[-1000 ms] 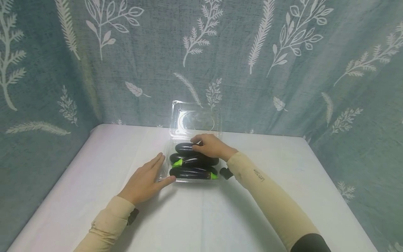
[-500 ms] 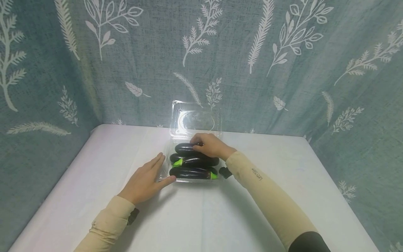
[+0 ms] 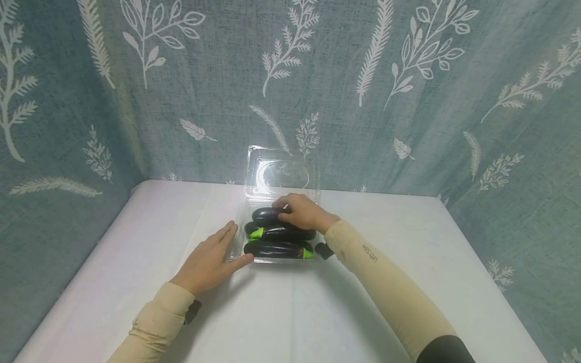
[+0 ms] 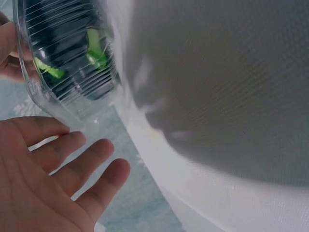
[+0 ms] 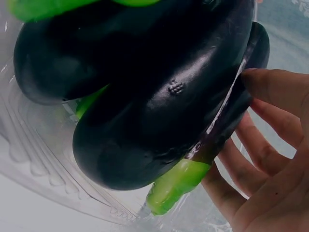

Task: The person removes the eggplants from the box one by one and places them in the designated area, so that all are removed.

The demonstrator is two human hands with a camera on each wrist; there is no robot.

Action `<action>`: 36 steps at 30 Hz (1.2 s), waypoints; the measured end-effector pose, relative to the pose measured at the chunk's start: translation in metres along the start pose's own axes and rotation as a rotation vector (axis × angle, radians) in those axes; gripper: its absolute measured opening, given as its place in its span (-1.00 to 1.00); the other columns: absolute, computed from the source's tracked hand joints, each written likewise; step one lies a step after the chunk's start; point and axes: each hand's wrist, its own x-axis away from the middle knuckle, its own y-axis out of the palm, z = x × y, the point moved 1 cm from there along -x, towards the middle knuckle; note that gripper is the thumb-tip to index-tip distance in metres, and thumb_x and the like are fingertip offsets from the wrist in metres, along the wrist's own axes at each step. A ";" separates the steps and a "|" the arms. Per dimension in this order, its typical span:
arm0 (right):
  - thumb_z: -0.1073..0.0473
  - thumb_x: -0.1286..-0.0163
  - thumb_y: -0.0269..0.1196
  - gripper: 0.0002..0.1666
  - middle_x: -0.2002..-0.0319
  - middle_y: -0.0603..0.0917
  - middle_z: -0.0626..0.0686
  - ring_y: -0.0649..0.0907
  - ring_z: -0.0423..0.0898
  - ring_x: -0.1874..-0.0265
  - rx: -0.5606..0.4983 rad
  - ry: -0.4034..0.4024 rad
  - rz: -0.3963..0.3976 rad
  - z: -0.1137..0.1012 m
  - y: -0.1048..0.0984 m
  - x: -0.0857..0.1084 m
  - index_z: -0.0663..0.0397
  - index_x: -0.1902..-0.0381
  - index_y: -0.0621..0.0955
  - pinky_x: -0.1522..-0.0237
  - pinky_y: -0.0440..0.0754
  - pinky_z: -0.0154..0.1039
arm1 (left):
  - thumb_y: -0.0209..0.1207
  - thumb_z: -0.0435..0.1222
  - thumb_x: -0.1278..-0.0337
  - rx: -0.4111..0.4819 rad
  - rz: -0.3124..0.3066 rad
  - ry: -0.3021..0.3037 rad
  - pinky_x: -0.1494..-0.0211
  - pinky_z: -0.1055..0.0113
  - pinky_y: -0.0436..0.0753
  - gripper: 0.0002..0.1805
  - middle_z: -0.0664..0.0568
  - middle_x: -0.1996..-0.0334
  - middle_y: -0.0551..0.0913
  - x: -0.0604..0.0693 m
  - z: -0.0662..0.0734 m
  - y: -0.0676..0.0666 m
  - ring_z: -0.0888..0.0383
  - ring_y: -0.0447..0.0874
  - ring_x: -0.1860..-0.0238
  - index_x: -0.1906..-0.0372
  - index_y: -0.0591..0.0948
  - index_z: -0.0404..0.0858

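Note:
Several dark purple eggplants with green stems lie in a clear plastic clamshell box (image 3: 238, 247), its lid (image 3: 282, 174) standing up at the back. My right hand (image 3: 305, 212) reaches in from the right and grips the rearmost eggplant (image 3: 264, 217). In the right wrist view the thumb presses on that eggplant (image 5: 259, 46), the other fingers lie along its far side, and its stem (image 5: 178, 186) points down. My left hand (image 3: 209, 263) lies with straight fingers against the box's left side, thumb at the front corner. The front eggplant (image 3: 274, 249) has its stem to the right.
A white-covered table (image 3: 386, 282) carries the box near its back edge. Behind and at both sides hangs a blue-green curtain (image 3: 218, 65) with white leaf prints. Long beige sleeves (image 3: 386, 282) cover the arms.
Hardly anything differs. My right hand, still on the rearmost eggplant, has shifted very slightly to the left. The left hand stays in place at the box's side.

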 end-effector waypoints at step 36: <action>0.20 -0.40 0.37 -0.57 -0.15 0.68 0.01 0.63 -0.04 -0.17 0.018 -0.034 0.130 -0.006 -0.006 0.014 0.03 -0.21 0.63 -0.33 0.48 -0.14 | 0.12 0.30 -0.29 -0.030 0.008 0.003 -0.39 -0.19 0.39 0.04 -0.24 -0.54 0.19 0.001 0.009 0.001 -0.32 0.33 -0.41 -0.51 0.25 -0.47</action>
